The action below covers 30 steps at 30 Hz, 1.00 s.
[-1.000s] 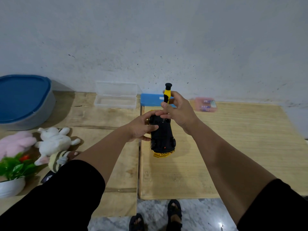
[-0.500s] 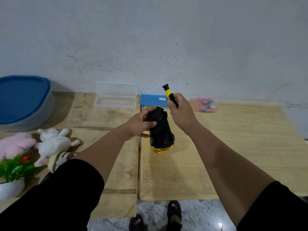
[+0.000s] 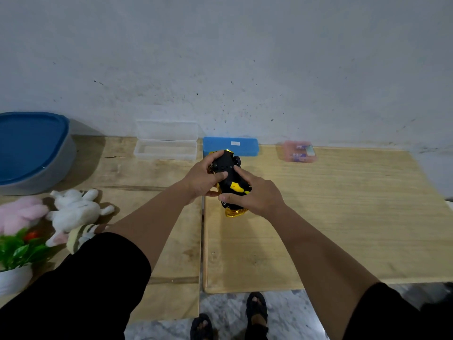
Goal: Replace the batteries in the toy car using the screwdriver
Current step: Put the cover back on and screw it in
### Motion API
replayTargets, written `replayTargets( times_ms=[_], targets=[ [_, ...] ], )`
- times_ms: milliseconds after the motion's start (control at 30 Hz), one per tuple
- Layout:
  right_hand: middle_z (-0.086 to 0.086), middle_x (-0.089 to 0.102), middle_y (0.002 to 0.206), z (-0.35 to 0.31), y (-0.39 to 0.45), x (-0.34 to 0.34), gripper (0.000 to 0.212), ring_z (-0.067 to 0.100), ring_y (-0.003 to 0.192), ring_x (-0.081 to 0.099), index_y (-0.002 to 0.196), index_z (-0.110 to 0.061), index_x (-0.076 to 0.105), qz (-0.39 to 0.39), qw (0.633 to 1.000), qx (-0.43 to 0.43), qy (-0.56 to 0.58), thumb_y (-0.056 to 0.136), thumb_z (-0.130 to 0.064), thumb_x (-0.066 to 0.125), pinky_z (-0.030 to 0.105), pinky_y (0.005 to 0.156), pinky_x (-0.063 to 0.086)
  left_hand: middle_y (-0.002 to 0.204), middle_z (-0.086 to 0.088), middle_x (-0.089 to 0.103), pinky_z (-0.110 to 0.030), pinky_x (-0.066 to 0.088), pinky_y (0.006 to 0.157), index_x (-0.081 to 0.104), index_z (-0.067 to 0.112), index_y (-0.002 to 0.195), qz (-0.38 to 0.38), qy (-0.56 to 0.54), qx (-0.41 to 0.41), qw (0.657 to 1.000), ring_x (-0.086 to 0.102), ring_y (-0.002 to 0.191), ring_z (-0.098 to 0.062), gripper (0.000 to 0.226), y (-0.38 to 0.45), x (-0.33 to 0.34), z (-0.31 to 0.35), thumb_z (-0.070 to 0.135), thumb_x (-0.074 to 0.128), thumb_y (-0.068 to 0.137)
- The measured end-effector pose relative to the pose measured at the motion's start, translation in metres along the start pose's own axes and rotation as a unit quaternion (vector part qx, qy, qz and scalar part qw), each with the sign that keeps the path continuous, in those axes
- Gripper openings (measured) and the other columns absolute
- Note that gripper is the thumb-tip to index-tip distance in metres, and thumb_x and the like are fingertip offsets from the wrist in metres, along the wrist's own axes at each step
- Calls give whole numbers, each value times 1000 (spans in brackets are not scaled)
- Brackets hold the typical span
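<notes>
The black and gold toy car (image 3: pixel 226 165) is held upside down just above the wooden table (image 3: pixel 343 217), near the seam between two boards. My left hand (image 3: pixel 199 182) grips its far end from the left. My right hand (image 3: pixel 257 200) lies over the car's near half, fingers spread across it. A yellow and black piece of the screwdriver (image 3: pixel 236 186) shows under that palm; its tip is hidden. The car's gold nose (image 3: pixel 235 212) pokes out below my right hand.
Along the wall stand an open clear plastic box (image 3: pixel 165 149), a blue case (image 3: pixel 230 146) and a pink packet (image 3: pixel 297 152). A blue-lidded tub (image 3: pixel 29 148), plush toys (image 3: pixel 73 209) and a potted plant (image 3: pixel 17 251) crowd the left.
My right hand has dropped from upright above the car onto its underside, the screwdriver now folded under the palm. The car has tilted and shifted slightly away.
</notes>
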State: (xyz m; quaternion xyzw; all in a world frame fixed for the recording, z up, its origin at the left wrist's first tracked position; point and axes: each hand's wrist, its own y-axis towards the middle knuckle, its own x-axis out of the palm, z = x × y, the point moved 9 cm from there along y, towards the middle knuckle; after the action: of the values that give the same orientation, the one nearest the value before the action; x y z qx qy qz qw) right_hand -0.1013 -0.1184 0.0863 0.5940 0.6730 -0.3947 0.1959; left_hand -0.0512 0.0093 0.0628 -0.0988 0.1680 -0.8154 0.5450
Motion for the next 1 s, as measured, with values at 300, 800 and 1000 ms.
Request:
replayTargets(
  times_ms=[300, 800, 1000],
  targets=[
    [-7, 55, 132, 12, -4, -13, 70, 20, 118, 53, 136, -49, 38, 82, 994, 65, 27, 72, -63, 62, 33, 94, 45, 153, 5, 29, -32, 58, 68, 2, 59, 140, -16, -41, 6, 999, 61, 111, -24, 71, 0, 11, 0, 29, 50, 97],
    [0, 61, 124, 46, -9, -5, 54, 20, 112, 56, 130, -37, 52, -83, 952, 28, 292, 80, -53, 62, 41, 81, 55, 124, -11, 60, -55, 38, 104, 42, 22, 135, 48, -60, -56, 995, 57, 114, -30, 62, -15, 41, -20, 46, 63, 81],
    [1, 53, 136, 79, -9, -27, 67, 23, 121, 51, 141, -30, 38, 27, 997, -7, 72, 82, -53, 61, 38, 93, 48, 133, -7, 52, -38, 48, 92, 38, 36, 133, 135, 83, -76, 984, 56, 112, -26, 69, -21, 42, -39, 44, 74, 76]
  ],
)
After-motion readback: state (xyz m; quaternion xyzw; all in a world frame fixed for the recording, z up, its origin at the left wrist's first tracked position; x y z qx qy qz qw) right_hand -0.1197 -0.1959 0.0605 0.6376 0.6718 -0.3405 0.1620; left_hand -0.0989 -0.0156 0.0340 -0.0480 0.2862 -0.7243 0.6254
